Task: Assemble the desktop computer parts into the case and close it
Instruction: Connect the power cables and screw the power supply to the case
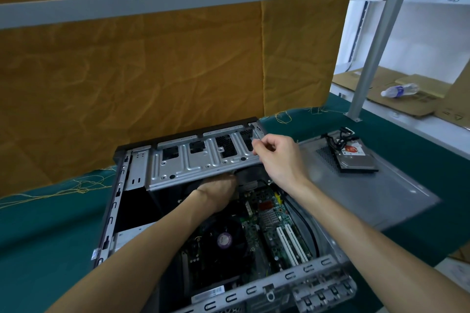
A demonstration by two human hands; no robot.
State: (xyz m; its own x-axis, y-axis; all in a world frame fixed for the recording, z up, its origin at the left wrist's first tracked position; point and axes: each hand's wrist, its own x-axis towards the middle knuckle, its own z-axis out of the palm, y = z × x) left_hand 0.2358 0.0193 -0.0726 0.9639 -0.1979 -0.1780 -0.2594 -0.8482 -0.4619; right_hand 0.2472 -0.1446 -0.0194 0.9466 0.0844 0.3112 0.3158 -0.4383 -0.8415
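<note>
Two hands at the open case (112, 211) on the bench: right hand (277, 157) pinches the raised, stiff sheet-metal drive cage (203, 162) by its corner, left hand (218, 192) beneath, grip unclear.

The open case (178, 223) is set on the table (38, 236); to its right the side panel (368, 185) is laid, with the hard drive (356, 157) on it.
</note>
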